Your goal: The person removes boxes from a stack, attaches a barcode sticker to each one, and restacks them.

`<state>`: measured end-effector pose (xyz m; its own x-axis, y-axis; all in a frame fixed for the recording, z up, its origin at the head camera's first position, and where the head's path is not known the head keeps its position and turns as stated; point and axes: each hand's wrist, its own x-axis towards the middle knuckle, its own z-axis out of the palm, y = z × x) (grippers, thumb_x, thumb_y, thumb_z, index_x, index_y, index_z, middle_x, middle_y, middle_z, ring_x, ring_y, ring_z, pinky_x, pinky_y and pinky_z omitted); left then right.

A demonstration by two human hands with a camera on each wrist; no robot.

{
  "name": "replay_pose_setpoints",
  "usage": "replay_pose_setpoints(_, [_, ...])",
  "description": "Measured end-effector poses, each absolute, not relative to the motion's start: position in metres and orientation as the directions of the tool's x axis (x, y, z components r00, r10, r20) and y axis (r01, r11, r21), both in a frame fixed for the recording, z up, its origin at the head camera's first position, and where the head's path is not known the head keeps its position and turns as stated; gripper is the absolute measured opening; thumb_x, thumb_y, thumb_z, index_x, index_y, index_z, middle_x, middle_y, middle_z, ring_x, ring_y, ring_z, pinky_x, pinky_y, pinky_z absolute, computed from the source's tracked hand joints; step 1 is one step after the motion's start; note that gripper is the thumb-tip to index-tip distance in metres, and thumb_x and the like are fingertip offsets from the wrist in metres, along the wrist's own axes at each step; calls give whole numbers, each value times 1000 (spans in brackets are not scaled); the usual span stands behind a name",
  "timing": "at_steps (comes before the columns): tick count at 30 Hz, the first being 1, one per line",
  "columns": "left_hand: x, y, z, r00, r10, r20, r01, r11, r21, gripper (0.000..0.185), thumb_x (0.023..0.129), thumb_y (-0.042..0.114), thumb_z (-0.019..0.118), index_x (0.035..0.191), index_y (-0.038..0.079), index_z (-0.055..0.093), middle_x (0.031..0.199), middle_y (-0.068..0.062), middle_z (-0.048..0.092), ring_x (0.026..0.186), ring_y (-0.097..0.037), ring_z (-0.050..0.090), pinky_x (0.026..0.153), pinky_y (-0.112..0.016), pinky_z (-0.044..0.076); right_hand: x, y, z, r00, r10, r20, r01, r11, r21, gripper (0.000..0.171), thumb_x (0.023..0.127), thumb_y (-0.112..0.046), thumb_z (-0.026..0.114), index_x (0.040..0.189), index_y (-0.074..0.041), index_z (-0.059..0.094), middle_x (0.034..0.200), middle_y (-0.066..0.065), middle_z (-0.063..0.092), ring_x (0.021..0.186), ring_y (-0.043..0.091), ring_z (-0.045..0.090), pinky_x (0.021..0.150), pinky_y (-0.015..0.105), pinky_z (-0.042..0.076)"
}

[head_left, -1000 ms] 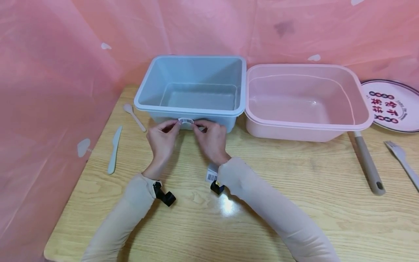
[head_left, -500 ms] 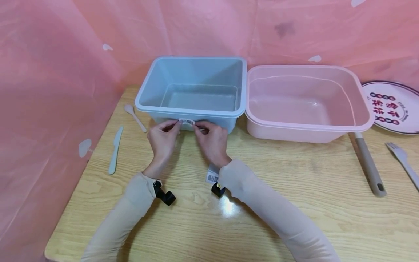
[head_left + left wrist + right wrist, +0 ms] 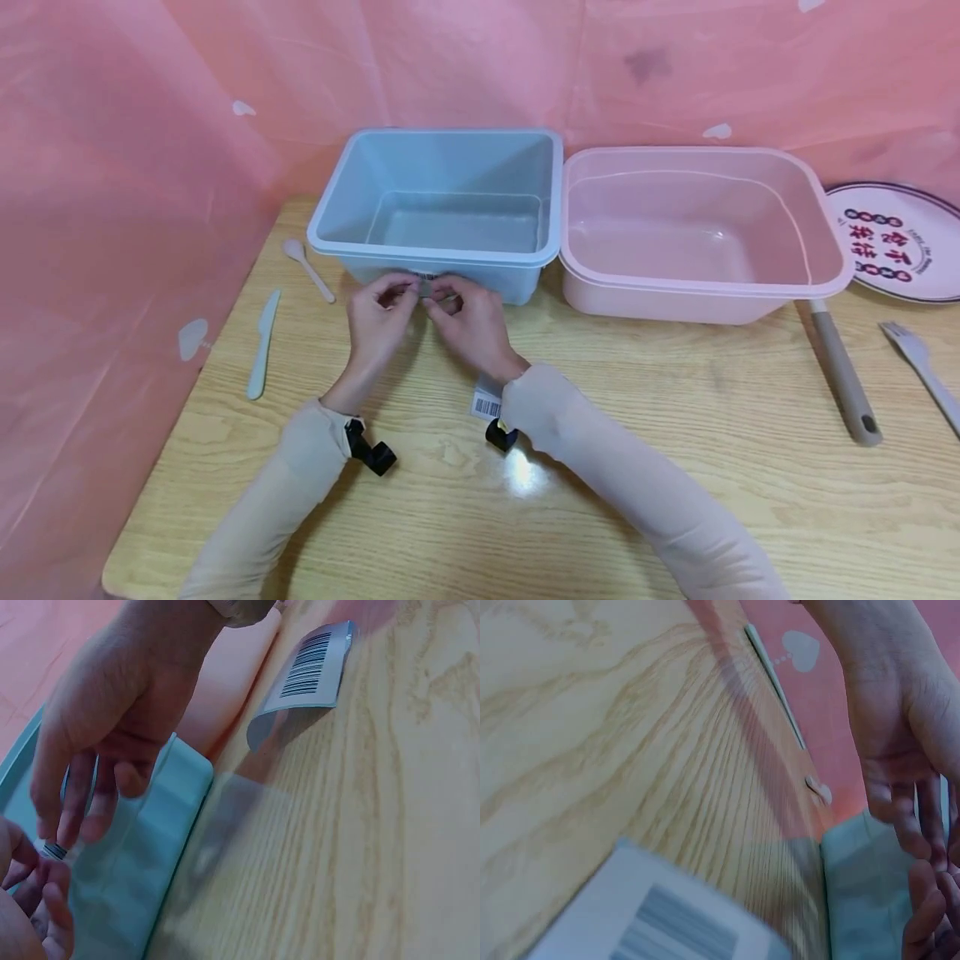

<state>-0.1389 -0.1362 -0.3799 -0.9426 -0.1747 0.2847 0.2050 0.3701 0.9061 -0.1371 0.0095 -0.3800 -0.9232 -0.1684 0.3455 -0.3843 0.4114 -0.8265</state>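
Both hands meet in front of the blue bin (image 3: pixel 442 250). My left hand (image 3: pixel 405 292) and right hand (image 3: pixel 441 297) pinch a small barcode sticker (image 3: pixel 425 287) between their fingertips, just below the bin's front rim. In the left wrist view the right hand (image 3: pixel 64 840) nips the sticker (image 3: pixel 52 851) against the blue bin (image 3: pixel 142 855), with my left fingers (image 3: pixel 45 900) beside it. A second barcode label (image 3: pixel 486 405) lies curled on the table by my right wrist, and it shows again in the wrist views (image 3: pixel 307 671) (image 3: pixel 667 922).
A pink bin (image 3: pixel 697 242) stands right of the blue one. A white spoon (image 3: pixel 307 268) and pale knife (image 3: pixel 262 343) lie at the left. A printed plate (image 3: pixel 896 242), a grey-handled utensil (image 3: pixel 843 379) and a fork (image 3: pixel 922 367) lie at the right. Pink sheeting surrounds the wooden table (image 3: pixel 675 467).
My hands have drawn closer together and dropped slightly. The sticker, earlier stretched flat along the blue bin's front under the rim, is now bunched small between the fingertips.
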Motion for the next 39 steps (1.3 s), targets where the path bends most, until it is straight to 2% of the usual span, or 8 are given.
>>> replay_pose_setpoints(3, [-141, -134, -378, -956, -101, 275, 222, 364, 905, 13, 89, 2, 62, 96, -1, 73, 91, -18, 72, 70, -9, 59, 62, -16, 47, -139, 8, -380, -925, -194, 328, -380, 429, -820, 21, 91, -12, 63, 110, -4, 69, 92, 10, 74, 72, 16, 68, 64, 26, 54])
replay_pose_setpoints(9, [-143, -134, -379, -970, -88, 227, 176, 392, 903, 13, 90, 3, 63, 96, -1, 73, 92, -19, 72, 75, -20, 60, 63, -18, 45, -139, 9, -383, -942, -248, 225, -319, 459, -829, 28, 90, -9, 60, 117, -2, 65, 89, 10, 73, 68, 16, 66, 61, 24, 52])
replay_pose_setpoints(13, [-144, -134, -381, -972, -73, 224, 176, 406, 897, 13, 90, 3, 62, 97, 0, 73, 94, -18, 73, 76, -20, 61, 64, -16, 46, -140, 10, -383, -939, -296, 173, -298, 456, -838, 33, 90, -9, 57, 122, -3, 61, 89, 9, 72, 66, 13, 64, 58, 21, 51])
replay_pose_setpoints(18, [-144, -135, -380, -969, -58, 241, 200, 394, 897, 14, 91, 4, 61, 97, 1, 73, 94, -16, 72, 76, -15, 61, 66, -18, 48, -140, 15, -378, -948, -267, 174, -284, 464, -839, 33, 89, -8, 56, 120, -3, 63, 87, 8, 69, 58, 12, 57, 54, 24, 48])
replay_pose_setpoints(22, [-141, -136, -384, -980, -32, 197, 170, 389, 905, 15, 90, 1, 60, 100, -1, 72, 94, -19, 71, 77, -18, 61, 63, -16, 48, -141, 24, -375, -946, -313, 85, -241, 502, -831, 36, 87, -6, 56, 123, -1, 60, 88, 8, 69, 63, 12, 58, 58, 22, 49])
replay_pose_setpoints(29, [-116, -134, -387, -990, 143, 11, 65, 378, 924, 28, 87, -3, 56, 113, -2, 64, 97, -20, 65, 79, -32, 65, 59, -20, 51, -130, 61, -366, -931, -364, 33, -239, 538, -809, 32, 84, -8, 57, 115, 1, 60, 87, 7, 68, 72, 15, 62, 66, 27, 53])
replay_pose_setpoints(35, [-88, -127, -390, -946, 323, -22, 110, 387, 915, 27, 87, -2, 61, 113, 1, 65, 98, -17, 67, 87, -20, 64, 76, -25, 53, -101, 102, -371, -921, -390, 4, -264, 615, -743, 27, 83, -7, 59, 109, 1, 62, 78, 3, 69, 67, 9, 63, 62, 24, 53])
replay_pose_setpoints(39, [-74, -120, -390, -913, 408, -28, 143, 381, 913, 32, 84, -2, 63, 115, 3, 64, 99, -16, 69, 89, -22, 66, 77, -26, 54, -77, 117, -378, -918, -396, 4, -284, 651, -704, 20, 82, -5, 61, 102, -2, 64, 76, -1, 69, 68, 5, 63, 61, 21, 53])
